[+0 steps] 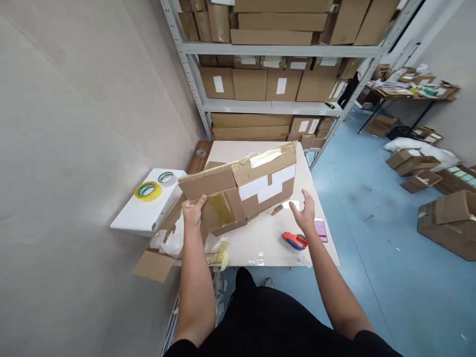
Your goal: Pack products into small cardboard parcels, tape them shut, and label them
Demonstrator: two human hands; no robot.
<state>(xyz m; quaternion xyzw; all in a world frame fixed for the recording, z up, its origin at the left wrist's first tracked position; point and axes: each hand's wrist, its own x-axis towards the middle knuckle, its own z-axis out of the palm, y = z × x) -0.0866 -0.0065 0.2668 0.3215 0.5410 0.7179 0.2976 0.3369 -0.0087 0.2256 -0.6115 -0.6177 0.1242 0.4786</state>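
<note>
My left hand (193,212) grips the near left side of a flattish cardboard box (266,173), thumb on top. The box is tilted above the table, with white labels and yellowish tape on the faces toward me. To its right, my right hand (305,215) is held apart from the box, fingers spread and nothing in them. Below that hand lie a red and blue tape dispenser (295,241) and a phone (321,230) with a pink screen. An open carton (154,263) with white plastic inside sits left of my left forearm.
Tape rolls (148,191) rest on a white box (130,213) at left. Behind the white table (256,253) stands a metal shelf (275,106) packed with cartons. Open cartons (448,223) lie on the blue floor at right, before a cluttered desk (412,94). Someone is partly visible behind the shelf.
</note>
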